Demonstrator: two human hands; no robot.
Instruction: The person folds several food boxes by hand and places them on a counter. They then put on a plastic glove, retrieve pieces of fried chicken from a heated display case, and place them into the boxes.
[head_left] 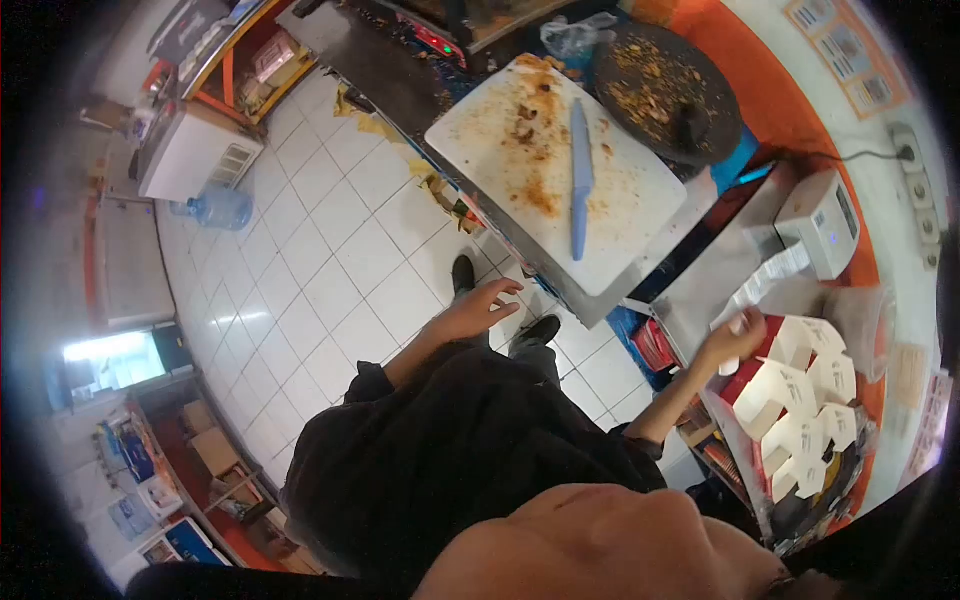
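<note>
My left hand (483, 308) hangs over the floor in front of my dark clothing, fingers loosely apart and holding nothing. Off to the right, my right hand (732, 340) has its fingers closed on a piece of white paper, blurred in part. A long paper strip (768, 278) lies between that hand and a white box-shaped device (822, 225), which looks like a receipt printer. Right beside the same hand are several open white and red cardboard food boxes (790, 400). Ahead lies a stained white cutting board (520, 150) with a blue knife (581, 180) on it.
A round dark pan (668, 92) with food scraps stands behind the board, near a crumpled plastic bag (578, 36). A power strip (916, 190) is on the right wall. Leftward, a water jug (220, 208) lies on the tiled floor (330, 230) and shelves (210, 450) hold boxes.
</note>
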